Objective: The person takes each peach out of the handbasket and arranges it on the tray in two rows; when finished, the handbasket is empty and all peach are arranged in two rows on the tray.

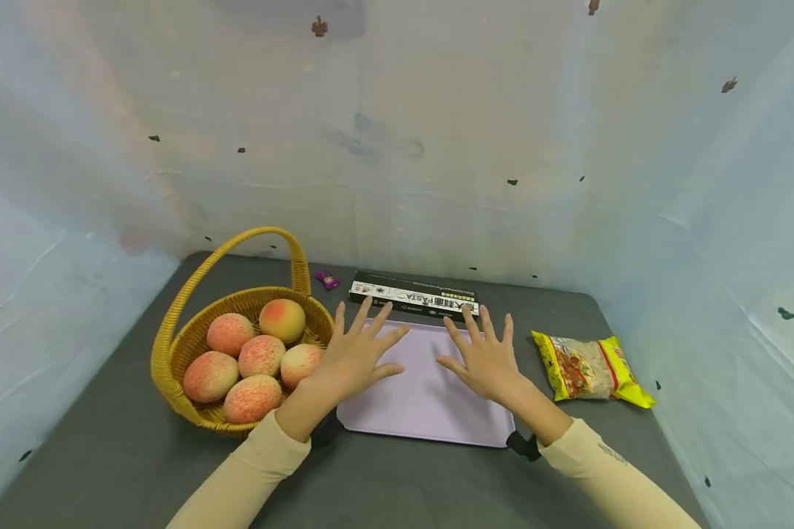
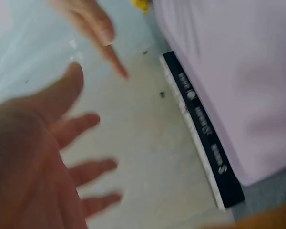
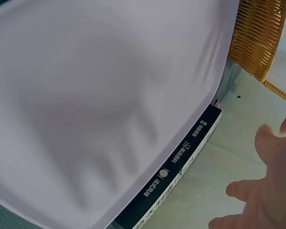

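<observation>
Both hands hover with fingers spread over a pale lilac tray [image 1: 423, 397] in the middle of the table. My left hand [image 1: 353, 360] is above the tray's left side, close to the basket, and holds nothing. Over the tray's right side, my right hand [image 1: 490, 360] is likewise bare, its shadow falling on the tray in the right wrist view. Just behind the tray lies a long black and white pasta box [image 1: 413, 295], partly overlapped by the fingertips in the head view.
A yellow wicker basket [image 1: 165, 345] with a tall handle holds several peaches [image 1: 261, 356] at left. A small purple wrapped sweet [image 1: 327, 279] lies behind it. To the right is a yellow-ended food packet [image 1: 592, 367]. Pale sheeting [image 1: 437, 206] surrounds the dark table [image 1: 410, 485].
</observation>
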`<move>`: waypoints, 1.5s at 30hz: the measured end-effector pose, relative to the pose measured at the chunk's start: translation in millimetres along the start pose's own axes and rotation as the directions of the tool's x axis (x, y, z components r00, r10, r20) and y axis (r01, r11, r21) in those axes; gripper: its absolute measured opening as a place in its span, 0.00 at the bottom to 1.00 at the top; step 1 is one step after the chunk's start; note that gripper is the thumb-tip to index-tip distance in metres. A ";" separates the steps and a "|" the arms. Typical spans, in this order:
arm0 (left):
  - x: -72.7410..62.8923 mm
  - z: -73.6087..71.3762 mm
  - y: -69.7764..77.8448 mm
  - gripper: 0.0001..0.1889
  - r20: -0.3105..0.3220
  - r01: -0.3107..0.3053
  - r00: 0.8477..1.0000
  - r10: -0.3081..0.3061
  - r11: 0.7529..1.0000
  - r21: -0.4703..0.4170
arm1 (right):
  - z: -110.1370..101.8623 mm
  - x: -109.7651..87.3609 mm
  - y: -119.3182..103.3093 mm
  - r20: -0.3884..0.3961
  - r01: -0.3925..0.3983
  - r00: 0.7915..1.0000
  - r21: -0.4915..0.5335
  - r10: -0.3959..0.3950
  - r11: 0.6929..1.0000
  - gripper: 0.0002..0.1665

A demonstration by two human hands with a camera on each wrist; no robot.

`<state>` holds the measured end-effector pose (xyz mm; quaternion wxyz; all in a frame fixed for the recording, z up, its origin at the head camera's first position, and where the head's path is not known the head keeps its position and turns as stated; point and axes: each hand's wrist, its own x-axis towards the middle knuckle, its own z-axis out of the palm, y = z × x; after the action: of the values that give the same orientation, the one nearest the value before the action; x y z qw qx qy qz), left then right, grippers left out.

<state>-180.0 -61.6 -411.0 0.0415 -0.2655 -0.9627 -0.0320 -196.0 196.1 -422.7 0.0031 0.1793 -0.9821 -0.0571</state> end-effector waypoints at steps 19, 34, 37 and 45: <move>-157.7 3.9 -50.2 0.15 -0.910 -0.347 0.382 -0.160 0.888 -0.301 | 1.9 -2.2 -3.5 -0.209 0.114 0.976 0.213 -0.069 0.970 0.34; -168.7 27.4 -80.8 0.27 -0.702 -0.052 0.104 -0.704 0.702 -0.711 | 4.9 4.7 -5.0 -0.211 0.141 0.974 0.290 -0.080 0.947 0.32; -168.7 35.9 -88.8 0.25 -0.624 0.014 0.208 -0.753 0.641 -0.768 | 5.0 9.7 -2.7 -0.247 0.191 0.965 0.417 -0.091 0.889 0.31; -168.5 50.9 -96.5 0.20 -0.613 0.090 0.250 -0.750 0.648 -0.756 | -1.7 32.7 -9.0 -0.222 0.227 0.972 0.792 -0.079 0.567 0.28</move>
<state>-88.7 -225.7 -481.8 0.4602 0.0880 -0.7463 -0.4728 -223.5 176.0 -422.5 -0.0047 0.2492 -0.8759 0.4131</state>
